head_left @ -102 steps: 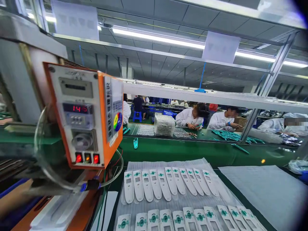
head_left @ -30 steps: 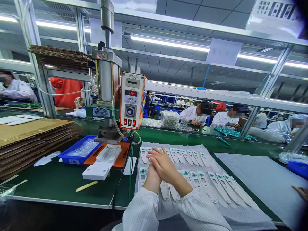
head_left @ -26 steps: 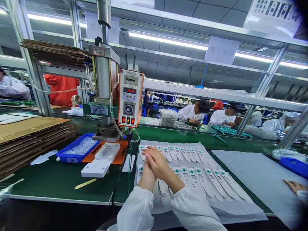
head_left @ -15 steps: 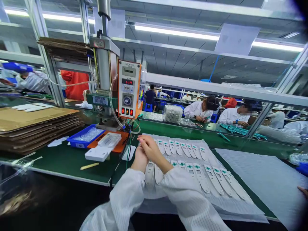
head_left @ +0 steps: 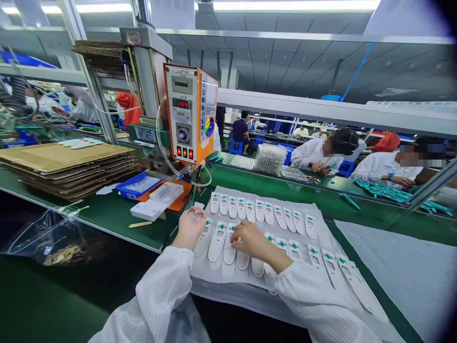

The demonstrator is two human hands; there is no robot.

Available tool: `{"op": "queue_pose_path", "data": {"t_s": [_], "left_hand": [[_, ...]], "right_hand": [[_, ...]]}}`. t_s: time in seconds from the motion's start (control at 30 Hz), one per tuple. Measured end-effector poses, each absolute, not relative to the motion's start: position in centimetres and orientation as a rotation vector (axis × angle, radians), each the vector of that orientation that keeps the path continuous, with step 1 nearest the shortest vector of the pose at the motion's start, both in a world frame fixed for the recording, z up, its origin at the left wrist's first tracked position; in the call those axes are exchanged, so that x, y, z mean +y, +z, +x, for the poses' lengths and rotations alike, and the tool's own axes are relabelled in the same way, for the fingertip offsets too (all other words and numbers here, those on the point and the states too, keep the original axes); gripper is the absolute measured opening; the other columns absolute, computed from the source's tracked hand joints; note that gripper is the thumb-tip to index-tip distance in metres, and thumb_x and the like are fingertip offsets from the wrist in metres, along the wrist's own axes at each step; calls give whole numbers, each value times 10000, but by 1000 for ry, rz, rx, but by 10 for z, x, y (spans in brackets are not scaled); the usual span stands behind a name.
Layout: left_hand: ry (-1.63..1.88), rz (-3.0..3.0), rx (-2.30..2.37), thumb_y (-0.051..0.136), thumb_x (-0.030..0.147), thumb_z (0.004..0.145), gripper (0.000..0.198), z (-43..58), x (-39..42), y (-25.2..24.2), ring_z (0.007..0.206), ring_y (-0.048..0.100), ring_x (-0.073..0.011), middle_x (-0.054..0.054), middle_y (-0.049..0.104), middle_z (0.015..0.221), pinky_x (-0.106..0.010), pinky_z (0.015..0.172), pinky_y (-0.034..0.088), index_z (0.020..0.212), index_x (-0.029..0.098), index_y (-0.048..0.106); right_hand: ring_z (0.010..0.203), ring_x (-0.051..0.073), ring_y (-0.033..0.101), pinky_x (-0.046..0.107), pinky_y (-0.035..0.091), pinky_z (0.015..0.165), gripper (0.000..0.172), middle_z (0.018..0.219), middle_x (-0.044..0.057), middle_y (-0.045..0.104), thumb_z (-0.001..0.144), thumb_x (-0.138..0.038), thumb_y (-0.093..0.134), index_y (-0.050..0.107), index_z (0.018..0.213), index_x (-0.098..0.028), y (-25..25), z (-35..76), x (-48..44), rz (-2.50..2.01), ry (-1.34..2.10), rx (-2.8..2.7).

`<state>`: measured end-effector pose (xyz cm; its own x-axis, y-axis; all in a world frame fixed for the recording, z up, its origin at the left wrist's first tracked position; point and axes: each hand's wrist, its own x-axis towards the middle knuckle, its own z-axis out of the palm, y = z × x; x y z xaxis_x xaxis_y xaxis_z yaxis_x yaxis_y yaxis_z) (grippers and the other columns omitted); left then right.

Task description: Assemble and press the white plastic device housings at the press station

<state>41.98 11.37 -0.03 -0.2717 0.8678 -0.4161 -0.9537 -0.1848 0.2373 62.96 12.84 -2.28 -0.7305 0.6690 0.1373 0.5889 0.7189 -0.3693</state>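
My left hand is cupped, palm up, around several small clear plastic pieces. My right hand hovers over the near row of white elongated plastic casings, its thumb and fingers bent together; whatever sits at its fingertips is too small to make out. Each casing has a small rectangular window and a green mark near its top, such as this white casing between my hands. They lie in two rows on a white foam sheet. Part of the near row is hidden beneath my right hand and sleeve.
A press with an orange control box stands at left. Before it are a white fixture, a blue tray of clear pieces and a wooden stick. Stacked cardboard is farther left. Co-workers sit across the bench.
My hands, together before, have parted. My right hand has moved right over the near row; the left has turned palm up, showing clear pieces. The view has shifted.
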Motion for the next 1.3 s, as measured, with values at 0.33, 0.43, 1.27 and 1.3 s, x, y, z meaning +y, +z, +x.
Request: {"op": "queue_pose_path", "data": {"t_s": [0.33, 0.43, 1.27, 1.3], "left_hand": [[1462, -425, 406, 555, 263, 934, 160, 417, 81, -11, 443, 393, -18, 81, 473, 641, -128, 369, 334, 840, 134, 559], [1372, -458, 390, 451, 186, 967, 258, 413, 72, -11, 419, 365, -13, 87, 399, 593, -107, 352, 315, 714, 146, 480], [1085, -659, 347, 356, 409, 980, 415, 399, 63, -26, 304, 316, -18, 72, 352, 473, -74, 290, 203, 621, 201, 381], [1080, -640, 346, 358, 391, 979, 410, 400, 60, -30, 303, 316, -22, 71, 351, 471, -78, 291, 198, 616, 201, 381]], "right_hand": [[1000, 210, 530, 357, 331, 872, 63, 922, 36, 694, 828, -216, 663, 722, 848, -204, -42, 617, 113, -1237, 336, -2756], [1014, 206, 531, 353, 330, 880, 88, 940, 34, 686, 842, -182, 616, 704, 843, -190, -43, 611, 110, -1325, 337, -2754], [895, 141, 633, 343, 514, 858, 170, 972, 32, 673, 919, -287, 593, 649, 986, -141, -1, 536, 293, -1374, 439, -2575], [900, 144, 635, 354, 522, 860, 200, 985, 33, 669, 926, -323, 586, 644, 983, -140, -5, 527, 304, -1378, 433, -2580]]}}
